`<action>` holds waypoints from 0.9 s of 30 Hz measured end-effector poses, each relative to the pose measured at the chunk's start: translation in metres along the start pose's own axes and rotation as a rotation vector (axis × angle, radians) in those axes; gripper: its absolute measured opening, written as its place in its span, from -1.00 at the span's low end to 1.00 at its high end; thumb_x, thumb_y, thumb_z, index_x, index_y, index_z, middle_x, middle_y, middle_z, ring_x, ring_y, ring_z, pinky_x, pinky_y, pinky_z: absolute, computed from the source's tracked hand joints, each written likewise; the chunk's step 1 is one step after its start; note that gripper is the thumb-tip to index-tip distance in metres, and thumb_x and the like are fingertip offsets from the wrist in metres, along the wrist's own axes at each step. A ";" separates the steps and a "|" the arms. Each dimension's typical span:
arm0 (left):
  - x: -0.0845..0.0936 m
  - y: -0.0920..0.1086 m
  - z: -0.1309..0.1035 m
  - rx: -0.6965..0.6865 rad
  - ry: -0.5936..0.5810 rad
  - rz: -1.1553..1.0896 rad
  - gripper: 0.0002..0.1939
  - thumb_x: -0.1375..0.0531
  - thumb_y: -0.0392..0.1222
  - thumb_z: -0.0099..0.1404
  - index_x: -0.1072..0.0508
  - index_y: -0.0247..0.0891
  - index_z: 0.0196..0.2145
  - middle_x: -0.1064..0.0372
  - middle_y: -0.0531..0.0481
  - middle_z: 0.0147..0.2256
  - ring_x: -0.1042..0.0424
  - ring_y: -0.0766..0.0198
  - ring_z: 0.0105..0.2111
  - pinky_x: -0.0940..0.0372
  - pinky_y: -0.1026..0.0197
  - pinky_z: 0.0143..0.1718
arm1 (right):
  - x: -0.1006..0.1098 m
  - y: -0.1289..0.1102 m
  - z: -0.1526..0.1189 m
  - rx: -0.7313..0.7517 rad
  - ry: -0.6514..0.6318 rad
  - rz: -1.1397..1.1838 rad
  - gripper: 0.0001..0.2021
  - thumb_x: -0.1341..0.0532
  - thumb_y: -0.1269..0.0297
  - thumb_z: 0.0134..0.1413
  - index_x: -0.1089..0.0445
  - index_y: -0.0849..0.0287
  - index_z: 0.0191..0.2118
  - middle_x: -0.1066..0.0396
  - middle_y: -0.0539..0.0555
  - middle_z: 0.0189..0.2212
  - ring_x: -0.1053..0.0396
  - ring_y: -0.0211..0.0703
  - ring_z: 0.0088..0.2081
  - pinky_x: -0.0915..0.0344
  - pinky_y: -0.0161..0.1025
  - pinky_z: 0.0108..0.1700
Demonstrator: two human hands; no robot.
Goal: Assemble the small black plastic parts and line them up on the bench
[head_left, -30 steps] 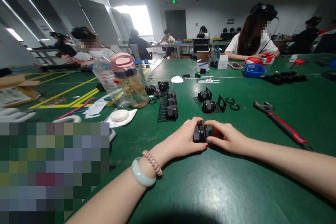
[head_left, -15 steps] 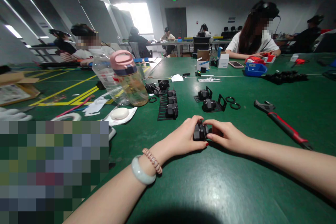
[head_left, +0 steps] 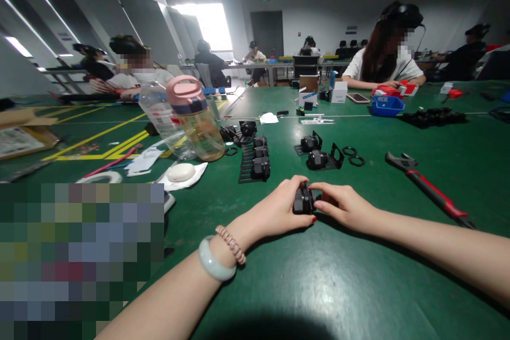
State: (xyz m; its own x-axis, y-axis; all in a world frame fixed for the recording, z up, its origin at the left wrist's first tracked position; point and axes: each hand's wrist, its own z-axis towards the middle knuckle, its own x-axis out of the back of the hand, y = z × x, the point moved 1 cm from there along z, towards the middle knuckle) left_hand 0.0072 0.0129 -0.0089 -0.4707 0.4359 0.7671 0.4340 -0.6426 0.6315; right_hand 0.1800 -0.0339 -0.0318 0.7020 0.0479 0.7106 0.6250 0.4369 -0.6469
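Note:
Between both hands is a black cable gland (head_left: 303,200), a chunky ribbed plastic fitting held just above the table. My left hand (head_left: 287,204) wraps its thumb and fingers around the left side of it. From the right, the thumb and index finger of my right hand (head_left: 338,203) pinch its other end. Beyond the hands lie similar fittings on black slotted brackets: one bracketed group (head_left: 255,162) to the left, another bracketed fitting (head_left: 321,159) straight ahead. Two black ring nuts (head_left: 354,156) lie beside the latter.
An adjustable wrench (head_left: 432,191) with red and black grips lies at right. A pink-lidded bottle (head_left: 199,122) and a clear bottle (head_left: 159,111) stand at left, near a white round item (head_left: 181,172) on paper. Farther back are a blue bin (head_left: 387,106), a phone (head_left: 357,98) and a seated person.
Almost nothing differs. Both hands keep the same hold on the fitting, with only a tiny shift of the right fingertips.

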 end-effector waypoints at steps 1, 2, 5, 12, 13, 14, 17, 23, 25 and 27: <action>0.000 0.000 0.000 0.001 0.000 0.003 -0.38 -0.21 -0.08 -0.05 -0.11 -0.22 -0.03 -0.18 -0.09 -0.18 -0.24 0.17 -0.19 -0.19 0.11 -0.14 | 0.000 0.000 0.000 -0.001 0.000 0.000 -0.69 -0.07 0.24 0.04 -0.20 0.15 -0.06 -0.35 -0.01 -0.43 -0.28 -0.28 -0.43 -0.15 -0.36 -0.37; 0.000 0.000 0.000 0.003 -0.002 0.005 -0.38 -0.20 -0.08 -0.05 -0.11 -0.22 -0.02 -0.18 -0.09 -0.18 -0.24 0.17 -0.19 -0.19 0.11 -0.14 | 0.000 0.000 0.000 -0.002 -0.001 0.000 -0.70 -0.07 0.24 0.04 -0.20 0.15 -0.07 -0.36 -0.01 -0.42 -0.28 -0.28 -0.42 -0.16 -0.36 -0.36; 0.001 0.001 -0.001 0.009 -0.007 0.007 -0.38 -0.20 -0.08 -0.05 -0.11 -0.22 -0.03 -0.19 -0.08 -0.19 -0.24 0.17 -0.20 -0.19 0.11 -0.15 | -0.001 -0.001 0.000 -0.001 0.003 0.001 -0.71 -0.06 0.25 0.05 -0.21 0.15 -0.07 -0.37 0.01 -0.39 -0.29 -0.27 -0.41 -0.16 -0.36 -0.35; 0.001 0.002 -0.001 0.016 0.001 -0.009 -0.38 -0.21 -0.08 -0.06 -0.13 -0.22 -0.03 -0.19 -0.08 -0.19 -0.24 0.16 -0.20 -0.19 0.10 -0.15 | 0.001 -0.003 0.000 0.005 0.000 0.005 -0.70 -0.06 0.25 0.05 -0.21 0.17 -0.07 -0.36 0.03 -0.41 -0.29 -0.26 -0.43 -0.16 -0.34 -0.36; 0.001 0.002 0.000 0.018 0.001 -0.012 -0.38 -0.21 -0.08 -0.06 -0.13 -0.22 -0.03 -0.19 -0.09 -0.18 -0.24 0.16 -0.19 -0.19 0.10 -0.15 | 0.001 -0.003 0.000 0.005 -0.002 0.005 -0.70 -0.06 0.24 0.05 -0.20 0.17 -0.06 -0.36 0.03 -0.41 -0.28 -0.25 -0.43 -0.16 -0.34 -0.37; 0.001 0.002 0.000 0.021 0.001 -0.016 -0.38 -0.21 -0.08 -0.07 -0.13 -0.22 -0.03 -0.19 -0.09 -0.18 -0.24 0.16 -0.20 -0.19 0.09 -0.15 | 0.001 -0.002 0.000 0.005 -0.003 0.005 -0.69 -0.06 0.24 0.05 -0.20 0.17 -0.06 -0.36 0.03 -0.42 -0.28 -0.25 -0.44 -0.16 -0.34 -0.37; 0.002 0.002 0.000 0.024 0.003 -0.027 -0.37 -0.22 -0.09 -0.07 -0.13 -0.23 -0.03 -0.19 -0.09 -0.19 -0.24 0.15 -0.20 -0.18 0.09 -0.15 | 0.001 -0.002 0.000 0.002 0.003 -0.003 -0.67 -0.06 0.24 0.04 -0.18 0.18 -0.05 -0.35 0.03 -0.43 -0.28 -0.26 -0.44 -0.15 -0.34 -0.37; 0.002 0.003 -0.001 0.020 -0.017 -0.008 -0.42 -0.19 -0.10 -0.03 -0.13 -0.22 -0.04 -0.20 -0.07 -0.22 -0.25 0.18 -0.24 -0.21 0.12 -0.20 | 0.000 -0.003 -0.003 -0.016 -0.015 -0.008 -0.57 -0.11 0.23 -0.02 -0.08 0.17 0.01 -0.25 -0.07 -0.58 -0.20 -0.31 -0.55 -0.09 -0.38 -0.49; 0.002 0.004 -0.001 0.019 -0.017 0.006 -0.42 -0.18 -0.09 -0.03 -0.12 -0.22 -0.04 -0.19 -0.07 -0.22 -0.25 0.18 -0.24 -0.21 0.12 -0.21 | -0.001 -0.002 -0.004 -0.001 -0.014 -0.009 -0.54 -0.14 0.28 -0.05 -0.06 0.16 0.02 -0.21 -0.10 -0.60 -0.17 -0.33 -0.56 -0.07 -0.39 -0.50; 0.002 0.004 -0.001 0.017 -0.012 0.011 -0.42 -0.18 -0.08 -0.03 -0.12 -0.22 -0.04 -0.19 -0.07 -0.22 -0.24 0.18 -0.24 -0.20 0.12 -0.20 | -0.001 -0.001 -0.004 0.016 -0.008 -0.017 -0.53 -0.15 0.32 -0.08 -0.06 0.16 0.01 -0.19 -0.11 -0.61 -0.16 -0.34 -0.57 -0.05 -0.40 -0.51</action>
State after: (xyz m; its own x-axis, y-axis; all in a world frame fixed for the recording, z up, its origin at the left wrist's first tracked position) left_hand 0.0073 0.0108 -0.0052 -0.4565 0.4370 0.7750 0.4518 -0.6366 0.6250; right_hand 0.1796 -0.0382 -0.0332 0.6886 0.0481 0.7235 0.6309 0.4521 -0.6305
